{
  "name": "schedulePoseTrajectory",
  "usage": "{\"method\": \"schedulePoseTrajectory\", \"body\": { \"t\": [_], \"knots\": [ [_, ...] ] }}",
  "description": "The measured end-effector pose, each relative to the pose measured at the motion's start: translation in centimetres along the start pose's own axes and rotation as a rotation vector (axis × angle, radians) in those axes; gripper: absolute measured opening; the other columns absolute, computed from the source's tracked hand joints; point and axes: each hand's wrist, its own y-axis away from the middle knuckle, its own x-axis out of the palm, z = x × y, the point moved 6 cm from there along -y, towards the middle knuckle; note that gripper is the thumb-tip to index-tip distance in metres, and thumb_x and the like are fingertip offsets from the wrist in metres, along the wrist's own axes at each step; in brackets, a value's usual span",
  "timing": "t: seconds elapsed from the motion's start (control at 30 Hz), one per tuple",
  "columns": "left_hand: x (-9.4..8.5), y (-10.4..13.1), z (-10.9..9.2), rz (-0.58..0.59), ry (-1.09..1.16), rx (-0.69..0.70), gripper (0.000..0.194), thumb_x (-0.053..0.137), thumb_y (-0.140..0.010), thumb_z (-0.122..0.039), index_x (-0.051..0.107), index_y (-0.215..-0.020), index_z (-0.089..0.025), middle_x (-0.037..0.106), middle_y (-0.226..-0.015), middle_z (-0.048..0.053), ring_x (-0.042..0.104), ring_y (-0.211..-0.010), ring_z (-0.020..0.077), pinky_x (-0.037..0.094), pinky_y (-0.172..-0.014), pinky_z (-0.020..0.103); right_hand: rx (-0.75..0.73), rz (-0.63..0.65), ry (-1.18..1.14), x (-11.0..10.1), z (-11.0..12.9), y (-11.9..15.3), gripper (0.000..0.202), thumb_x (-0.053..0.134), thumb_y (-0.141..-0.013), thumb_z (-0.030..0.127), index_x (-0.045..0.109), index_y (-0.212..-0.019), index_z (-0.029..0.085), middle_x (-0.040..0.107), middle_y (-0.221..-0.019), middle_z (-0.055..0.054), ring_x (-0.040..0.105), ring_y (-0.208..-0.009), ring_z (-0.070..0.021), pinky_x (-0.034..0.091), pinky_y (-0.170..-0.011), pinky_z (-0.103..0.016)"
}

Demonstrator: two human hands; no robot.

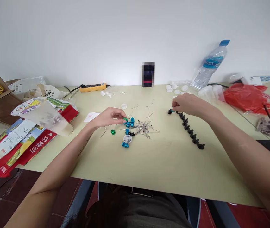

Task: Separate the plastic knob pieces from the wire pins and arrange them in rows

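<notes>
My left hand (pixel 111 117) is closed in a pinch at a small green-and-blue metal part (pixel 125 120), beside several shiny blue metal parts (pixel 132 122). A green metal part (pixel 113 131) lies just below this hand. A small white cup (pixel 127 139) with tiny pieces in it stands among the blue parts. To its right spreads a pile of thin metal pins and bent keys (pixel 145 129). My right hand (pixel 185 103) is closed over the far end of a row of black knob-like pieces (pixel 190 131). A bit of blue (pixel 172 110) shows under its fingertips, mostly hidden.
White round caps (pixel 177 91) and a tilted water bottle (pixel 212 65) are at the back right, near a red plastic bag (pixel 244 98). A phone (pixel 148 74) leans on the wall. A plastic cup (pixel 47 117) lies on red packaging (pixel 37 145) at left, near a yellow power strip (pixel 93 87).
</notes>
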Motion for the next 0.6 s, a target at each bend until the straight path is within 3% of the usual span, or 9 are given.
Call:
{"method": "schedulePoseTrajectory", "body": {
  "t": [0.07,0.17,0.3,0.37,0.47,0.6],
  "knots": [
    [1.1,-1.6,-0.6,-0.027,0.187,-0.003,0.027,0.068,-0.073,-0.035,0.064,-0.089,-0.014,0.067,-0.085,0.005,0.062,-0.076,0.013,0.049,-0.071,0.024,0.021,0.041,-0.004,0.7,-0.9,-0.2,0.007,0.06,-0.074,0.019,0.062,-0.067,0.018,0.065,-0.071,-0.007,0.058,-0.069,-0.0205,0.036,-0.057,-0.03],
    [3.6,-5.2,-1.7,-0.024,0.281,-0.019,0.027,0.068,-0.073,-0.032,0.064,-0.09,-0.011,0.069,-0.086,0.008,0.064,-0.076,0.014,0.051,-0.073,0.027,0.03,0.113,-0.018,2.0,-0.7,-0.5,0.009,0.06,-0.073,0.016,0.059,-0.064,0.018,0.062,-0.063,-0.005,0.057,-0.061,-0.019,0.035,-0.054,-0.029],
    [7.2,-10.4,-3.5,-0.009,0.162,0.035,0.021,0.068,-0.071,-0.026,0.068,-0.086,-0.011,0.07,-0.085,0.008,0.063,-0.077,0.0143,0.049,-0.074,0.027,0.037,0.09,-0.002,3.0,0.1,-0.7,0.001,0.059,-0.075,0.016,0.058,-0.074,0.017,0.06,-0.062,-0.005,0.056,-0.06,-0.019,0.034,-0.055,-0.028],
    [8.8,-12.3,-3.8,-0.001,0.06,0.049,0.018,0.067,-0.071,-0.025,0.069,-0.083,-0.011,0.07,-0.082,0.007,0.063,-0.076,0.0151,0.048,-0.071,0.027,0.057,0.051,-0.003,3.1,0.2,-0.8,0.011,0.058,-0.076,0.017,0.056,-0.088,0.016,0.061,-0.067,-0.005,0.057,-0.064,-0.0198,0.034,-0.057,-0.028],
    [10.9,-14.4,-3.6,0.03,0.019,0.051,0.016,0.066,-0.07,-0.025,0.07,-0.079,-0.011,0.069,-0.077,0.007,0.061,-0.071,0.0152,0.047,-0.067,0.028,0.089,0.01,-0.029,2.9,-0.3,-0.7,0.023,0.055,-0.077,0.014,0.05,-0.1,0.015,0.061,-0.075,-0.007,0.057,-0.07,-0.0208,0.033,-0.057,-0.026],
    [12.2,-16.3,-2.7,0.02,0.088,0.036,0.017,0.068,-0.07,-0.028,0.066,-0.075,-0.013,0.067,-0.071,0.005,0.059,-0.066,0.014,0.046,-0.065,0.027,0.1,0.011,-0.108,2.5,-1.1,-0.5,0.019,0.05,-0.08,0.013,0.048,-0.098,0.017,0.062,-0.083,-0.008,0.058,-0.068,-0.0169,0.033,-0.055,-0.024]
  ]
}}
